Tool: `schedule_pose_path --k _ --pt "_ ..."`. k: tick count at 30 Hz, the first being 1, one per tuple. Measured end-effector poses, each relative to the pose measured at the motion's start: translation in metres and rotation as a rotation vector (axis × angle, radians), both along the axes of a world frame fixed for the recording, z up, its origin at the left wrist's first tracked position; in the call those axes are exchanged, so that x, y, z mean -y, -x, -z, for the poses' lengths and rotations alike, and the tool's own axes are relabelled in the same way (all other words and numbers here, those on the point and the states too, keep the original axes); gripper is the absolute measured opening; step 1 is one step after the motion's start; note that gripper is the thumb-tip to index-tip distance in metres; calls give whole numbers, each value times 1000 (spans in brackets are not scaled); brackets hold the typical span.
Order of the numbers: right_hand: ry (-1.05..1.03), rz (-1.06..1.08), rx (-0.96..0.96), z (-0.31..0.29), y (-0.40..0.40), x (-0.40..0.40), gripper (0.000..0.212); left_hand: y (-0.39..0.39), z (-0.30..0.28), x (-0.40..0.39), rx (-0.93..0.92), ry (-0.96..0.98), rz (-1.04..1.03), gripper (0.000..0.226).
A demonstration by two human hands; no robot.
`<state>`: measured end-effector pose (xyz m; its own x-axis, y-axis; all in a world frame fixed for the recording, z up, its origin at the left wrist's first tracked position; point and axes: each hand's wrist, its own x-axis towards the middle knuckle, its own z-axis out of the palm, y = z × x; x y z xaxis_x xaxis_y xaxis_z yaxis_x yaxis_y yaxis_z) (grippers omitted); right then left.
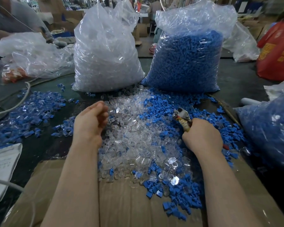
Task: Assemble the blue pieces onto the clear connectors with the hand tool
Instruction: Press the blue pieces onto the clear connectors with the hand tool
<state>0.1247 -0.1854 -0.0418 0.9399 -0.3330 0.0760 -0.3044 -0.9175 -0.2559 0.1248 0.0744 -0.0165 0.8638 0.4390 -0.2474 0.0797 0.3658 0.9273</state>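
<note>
A heap of loose clear connectors (134,131) covers the middle of the table, with loose blue pieces (167,105) spread to its right and front. My right hand (202,136) grips the handles of a plier-like hand tool (183,117), whose metal head points up and left over the blue pieces. My left hand (90,122) hovers at the left edge of the clear heap with its fingers curled inward; whether it holds a piece I cannot tell. A pile of joined blue-and-clear parts (31,113) lies at the left.
Two tall plastic bags stand at the back: clear connectors (105,51) on the left, blue pieces (187,59) on the right. Another bag of blue parts (272,128) sits at the right edge. Cardboard (121,202) lies in front. A cable (11,99) runs along the left. A red bag (277,51) lies back right.
</note>
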Motion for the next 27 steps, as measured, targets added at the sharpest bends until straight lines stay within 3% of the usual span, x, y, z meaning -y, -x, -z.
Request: schedule_pose_path --k 4,6,8,19,27 --pt "2 -11 -35 -1 0 -2 18 1 8 20 -134 -811 159 19" --pt "1 -23 -29 -1 1 -3 18 -1 12 23 -321 -1248 229 29" --pt "5 -29 -34 -2 1 -5 18 -2 12 24 -465 -1507 261 33" --pt "-14 -2 -71 -5 2 -9 30 -2 14 20 -421 -1426 242 18" --pt "-42 -16 102 -1 2 -9 18 -1 17 22 -260 -1388 69 18"
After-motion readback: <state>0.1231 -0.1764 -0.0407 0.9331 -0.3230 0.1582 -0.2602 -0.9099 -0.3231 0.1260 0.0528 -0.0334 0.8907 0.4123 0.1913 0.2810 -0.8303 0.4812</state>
